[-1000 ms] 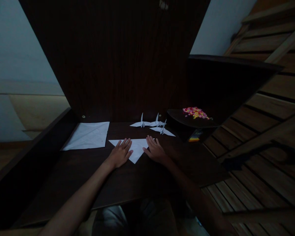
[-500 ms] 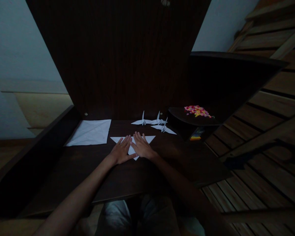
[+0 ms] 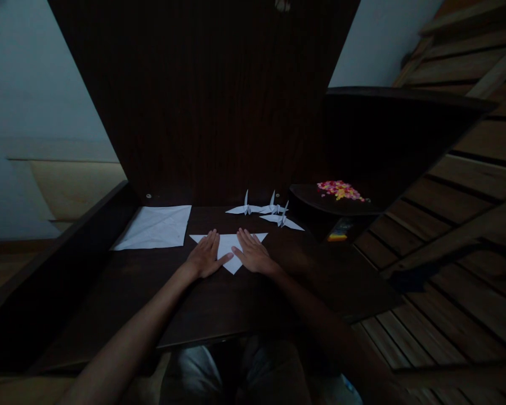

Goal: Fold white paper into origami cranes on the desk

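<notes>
A white sheet of paper folded into a triangle lies on the dark desk, its long edge at the back and one corner pointing toward me. My left hand rests flat on its left part, fingers stretched out. On the right part lies my right hand, also flat, with the thumb pointing inward. The middle of the triangle and its near tip show between the two hands. Both hands press on the paper without gripping it.
Three white paper cranes stand behind the triangle. To the left lies a creased white sheet. A corner shelf at the right carries a heap of small pink and yellow pieces. Raised side board bounds the desk's left.
My hands have slid apart over the folded paper, left hand leftward and right hand rightward, uncovering more of its middle. The paper stays in place.
</notes>
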Demonstrator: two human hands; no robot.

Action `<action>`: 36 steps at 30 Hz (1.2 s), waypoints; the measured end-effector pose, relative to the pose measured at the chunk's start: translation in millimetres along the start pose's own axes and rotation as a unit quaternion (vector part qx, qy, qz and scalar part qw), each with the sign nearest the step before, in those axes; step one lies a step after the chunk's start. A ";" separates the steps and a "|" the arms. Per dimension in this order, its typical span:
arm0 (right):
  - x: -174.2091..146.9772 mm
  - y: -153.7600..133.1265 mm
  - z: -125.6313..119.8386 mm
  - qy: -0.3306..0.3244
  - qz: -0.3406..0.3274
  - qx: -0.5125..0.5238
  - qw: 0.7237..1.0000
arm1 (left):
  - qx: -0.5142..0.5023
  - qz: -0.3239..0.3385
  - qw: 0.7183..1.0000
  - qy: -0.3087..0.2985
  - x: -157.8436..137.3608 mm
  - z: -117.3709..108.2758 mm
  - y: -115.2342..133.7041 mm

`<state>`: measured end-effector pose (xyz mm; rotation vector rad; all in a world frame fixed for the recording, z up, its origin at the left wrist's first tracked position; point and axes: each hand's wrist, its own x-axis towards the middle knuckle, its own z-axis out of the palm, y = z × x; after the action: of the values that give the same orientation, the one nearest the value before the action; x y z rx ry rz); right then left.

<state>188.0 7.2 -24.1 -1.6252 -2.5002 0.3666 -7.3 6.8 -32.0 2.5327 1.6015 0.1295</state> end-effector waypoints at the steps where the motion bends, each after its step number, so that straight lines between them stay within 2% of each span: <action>1: -0.7 1.6 -0.6 -0.001 0.004 -0.001 1.000 | 0.004 -0.004 1.000 0.005 0.0 0.4 -1.7; 9: -5.5 18.4 -5.2 -0.014 0.032 -0.014 0.999 | 0.034 -0.017 0.999 -0.002 -0.4 2.2 -12.6; 16: -9.2 39.7 -6.9 -0.028 0.058 -0.005 0.998 | 0.016 -0.011 1.000 0.020 -1.1 5.4 -20.4; 25: -18.2 48.1 -15.2 -0.027 0.075 -0.001 0.997 | -0.011 -0.038 0.999 -0.021 -6.7 -9.8 -10.1; 29: -18.5 50.4 -16.2 -0.029 0.077 -0.001 0.997 | 0.000 -0.042 0.999 -0.017 -10.6 -12.2 -4.2; 32: -18.6 50.0 -14.9 -0.025 0.078 -0.001 0.997 | 0.015 -0.006 1.000 -0.002 -12.0 -11.0 -0.5; 36: -20.7 48.7 -11.7 0.001 0.074 -0.007 0.997 | 0.022 0.099 0.995 0.011 -11.0 -9.7 4.3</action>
<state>242.2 8.8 -26.0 -1.8198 -2.3934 0.3642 -9.6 -4.2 -21.7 2.7283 1.3713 0.1468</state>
